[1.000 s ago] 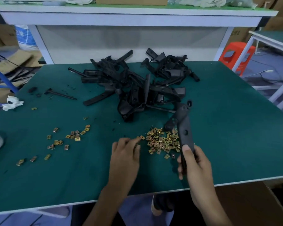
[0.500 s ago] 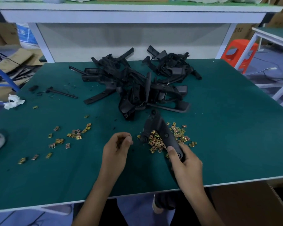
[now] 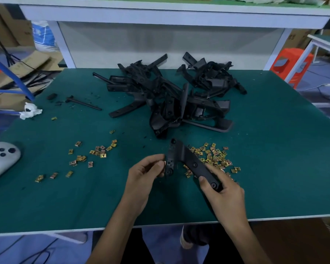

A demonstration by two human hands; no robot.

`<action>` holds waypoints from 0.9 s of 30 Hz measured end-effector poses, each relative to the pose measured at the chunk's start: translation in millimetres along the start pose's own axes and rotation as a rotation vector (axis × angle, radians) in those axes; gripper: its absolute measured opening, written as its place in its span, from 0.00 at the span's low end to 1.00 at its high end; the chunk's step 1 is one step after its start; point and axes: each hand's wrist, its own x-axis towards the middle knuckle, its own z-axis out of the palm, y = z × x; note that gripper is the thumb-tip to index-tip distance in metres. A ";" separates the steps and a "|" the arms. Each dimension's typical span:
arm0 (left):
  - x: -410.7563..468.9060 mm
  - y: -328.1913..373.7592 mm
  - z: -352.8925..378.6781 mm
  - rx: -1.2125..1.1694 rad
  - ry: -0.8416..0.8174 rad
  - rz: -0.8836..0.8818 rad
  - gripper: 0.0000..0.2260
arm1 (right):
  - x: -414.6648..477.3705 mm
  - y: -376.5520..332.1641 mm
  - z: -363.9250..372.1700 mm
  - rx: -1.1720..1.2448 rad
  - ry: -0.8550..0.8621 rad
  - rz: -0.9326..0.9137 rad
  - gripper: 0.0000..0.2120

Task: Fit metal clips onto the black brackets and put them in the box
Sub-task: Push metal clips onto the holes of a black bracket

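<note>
1. Head view: since 1 s ago the right hand (image 3: pixel 223 189) has swung the black L-shaped plastic bracket (image 3: pixel 189 161) from upright beside the clips down and to the left. Its short arm now meets the left hand (image 3: pixel 147 172).
2. The left hand, which lay flat at the clips 1 s ago, is now raised, its thumb and forefinger pinched against the bracket's edge. A small glint between those fingers is judged to be a single metal clip (image 3: pixel 164 163), too small to confirm.
3. Right-hand fingers curl round the bracket's long arm, thumb on top.
4. Judgement: picking is done and fitting is beginning. This bracket is not yet boxed.
5. The bracket is matt black with round holes along both arms. It is held just above the green tabletop (image 3: pixel 274 168), beside the pile of gold-coloured metal clips (image 3: pixel 215 157).
6. A heap of black brackets (image 3: pixel 171 96) lies beyond, unclipped as far as can be seen.
</note>
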 end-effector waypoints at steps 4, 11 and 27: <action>-1.1 2.6 -0.2 -0.028 -0.012 -0.012 0.10 | -0.1 1.5 1.2 -0.005 -0.017 0.016 0.16; -1.2 6.3 -3.1 -0.013 -0.025 -0.043 0.09 | -0.3 -0.5 -0.5 -0.012 -0.041 0.020 0.16; -1.3 5.2 2.5 -0.037 0.086 -0.015 0.08 | -0.5 1.7 -2.2 -0.039 -0.092 -0.041 0.19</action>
